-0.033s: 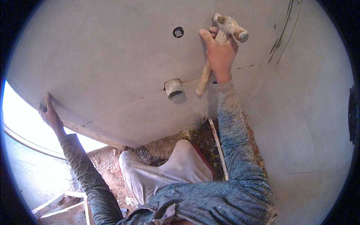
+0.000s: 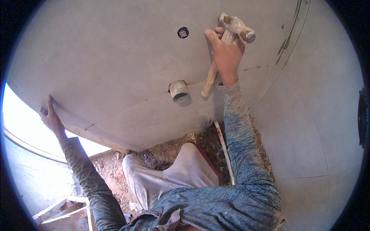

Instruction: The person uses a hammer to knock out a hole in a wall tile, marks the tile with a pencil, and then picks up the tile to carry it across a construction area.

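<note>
My right hand (image 2: 227,54) is raised high against a grey wall board (image 2: 115,57) and grips a hammer (image 2: 236,25) by its wooden handle. The metal head sits above my fingers and the handle's end hangs down past my wrist. Far to the left, my left hand (image 2: 52,119) clasps the left edge of the board, fingers wrapped over it. A short grey pipe stub (image 2: 178,91) sticks out of the board between the hands, closer to the right one. Above it is a small dark round hole (image 2: 183,32).
A seam runs across the board just under the pipe stub. My bent knee in pale trousers (image 2: 173,173) rests over reddish rubble (image 2: 111,161). A thin white rod (image 2: 224,152) lies by the right wall. Wooden pieces (image 2: 65,215) sit at the lower left, beside a bright opening (image 2: 27,131).
</note>
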Motion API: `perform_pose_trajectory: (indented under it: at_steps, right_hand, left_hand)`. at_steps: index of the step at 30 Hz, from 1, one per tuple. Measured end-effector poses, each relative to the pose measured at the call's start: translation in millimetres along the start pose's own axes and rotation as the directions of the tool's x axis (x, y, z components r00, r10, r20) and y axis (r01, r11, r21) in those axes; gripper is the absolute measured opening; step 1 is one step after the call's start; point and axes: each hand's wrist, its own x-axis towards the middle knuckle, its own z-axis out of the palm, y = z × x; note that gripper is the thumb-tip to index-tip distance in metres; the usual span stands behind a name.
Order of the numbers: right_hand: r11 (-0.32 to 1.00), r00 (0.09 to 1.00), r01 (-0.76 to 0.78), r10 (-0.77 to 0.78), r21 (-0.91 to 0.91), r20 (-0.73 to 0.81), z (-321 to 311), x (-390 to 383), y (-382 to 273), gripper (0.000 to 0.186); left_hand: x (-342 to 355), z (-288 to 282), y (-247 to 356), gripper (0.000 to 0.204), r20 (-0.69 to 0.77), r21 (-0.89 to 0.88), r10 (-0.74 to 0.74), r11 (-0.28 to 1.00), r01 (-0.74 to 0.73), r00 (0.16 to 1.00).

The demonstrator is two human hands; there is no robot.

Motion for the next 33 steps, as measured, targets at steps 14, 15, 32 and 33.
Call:
perform_pose_trajectory:
  at_steps: [14, 15, 32, 33]
  right_hand:
    - [0.692, 0.91, -0.389, 0.39, 0.608, 0.138, 3, 9, -3, 0.03]
    - [0.697, 0.911, -0.38, 0.396, 0.608, 0.116, 4, 9, -3, 0.03]
    - [0.743, 0.914, -0.291, 0.403, 0.602, -0.056, 15, -4, 12, 0.021]
    - [0.711, 0.917, -0.303, 0.398, 0.635, -0.008, 14, -12, 17, 0.02]
  left_hand:
    - [7, -5, 9, 0.092, -0.045, 0.278, -0.004, 0.96, 0.016, 0.999]
    - [7, -5, 10, 0.092, -0.019, 0.253, -0.01, 0.967, 0.015, 1.0]
    - [-4, 9, 31, 0.096, 0.128, 0.188, 0.019, 0.981, -0.043, 0.992]
    - [-1, 10, 25, 0.095, 0.123, 0.178, 0.014, 0.983, -0.036, 0.992]
